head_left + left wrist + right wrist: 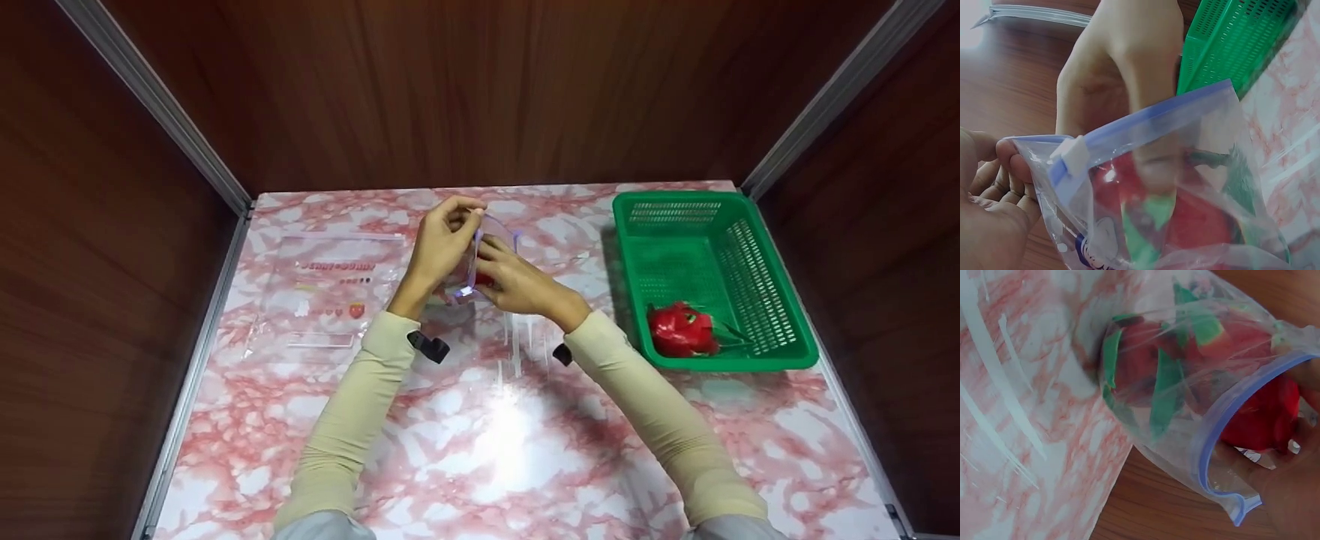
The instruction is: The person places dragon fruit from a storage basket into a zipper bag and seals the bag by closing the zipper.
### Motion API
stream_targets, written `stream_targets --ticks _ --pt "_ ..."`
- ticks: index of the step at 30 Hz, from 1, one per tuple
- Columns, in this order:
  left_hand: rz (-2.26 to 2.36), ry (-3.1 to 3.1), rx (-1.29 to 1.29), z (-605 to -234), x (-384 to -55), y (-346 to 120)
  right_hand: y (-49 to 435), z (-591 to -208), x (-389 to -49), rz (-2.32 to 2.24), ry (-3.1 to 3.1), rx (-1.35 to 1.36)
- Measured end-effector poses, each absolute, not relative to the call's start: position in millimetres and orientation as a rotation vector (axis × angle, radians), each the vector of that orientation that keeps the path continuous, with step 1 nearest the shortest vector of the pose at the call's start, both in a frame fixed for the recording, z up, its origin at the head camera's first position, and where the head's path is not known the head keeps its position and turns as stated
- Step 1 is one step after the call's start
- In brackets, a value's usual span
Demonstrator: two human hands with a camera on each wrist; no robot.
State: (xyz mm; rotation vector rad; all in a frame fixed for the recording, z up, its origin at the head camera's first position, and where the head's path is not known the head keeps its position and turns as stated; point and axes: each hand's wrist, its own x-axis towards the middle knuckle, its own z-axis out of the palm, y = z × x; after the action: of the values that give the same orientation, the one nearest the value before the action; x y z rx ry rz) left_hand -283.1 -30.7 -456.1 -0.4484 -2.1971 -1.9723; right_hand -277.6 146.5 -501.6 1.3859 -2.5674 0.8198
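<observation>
Roundish red dragon fruit (1266,416) sits just inside mouth of clear plastic purple-zip bag (1202,100) near surface (412,465) far edge, right fingers (1244,467) gripping it, left fingers (1006,153) pinching bag edge.

A glossy tabletop (420,457), marbled red and white, is carrying a green basket (739,364) near its right edge. A clear, flat bag (326,292) with reddish lettering is lying toward the left, while pale streaks (516,349) are showing near the middle.
</observation>
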Motion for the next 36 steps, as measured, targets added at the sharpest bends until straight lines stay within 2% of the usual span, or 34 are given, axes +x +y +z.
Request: stream_targets --ticks 15,36 --pt "-1.990 -2.176 -0.393 -459.4 -281.9 -31.1 141.6 -500.2 -283.4 0.948 -2.586 1.324" --pt "-1.761 -2.291 -0.586 -469.8 -279.3 -46.7 138.2 -503.1 -284.9 1.033 -2.570 1.208"
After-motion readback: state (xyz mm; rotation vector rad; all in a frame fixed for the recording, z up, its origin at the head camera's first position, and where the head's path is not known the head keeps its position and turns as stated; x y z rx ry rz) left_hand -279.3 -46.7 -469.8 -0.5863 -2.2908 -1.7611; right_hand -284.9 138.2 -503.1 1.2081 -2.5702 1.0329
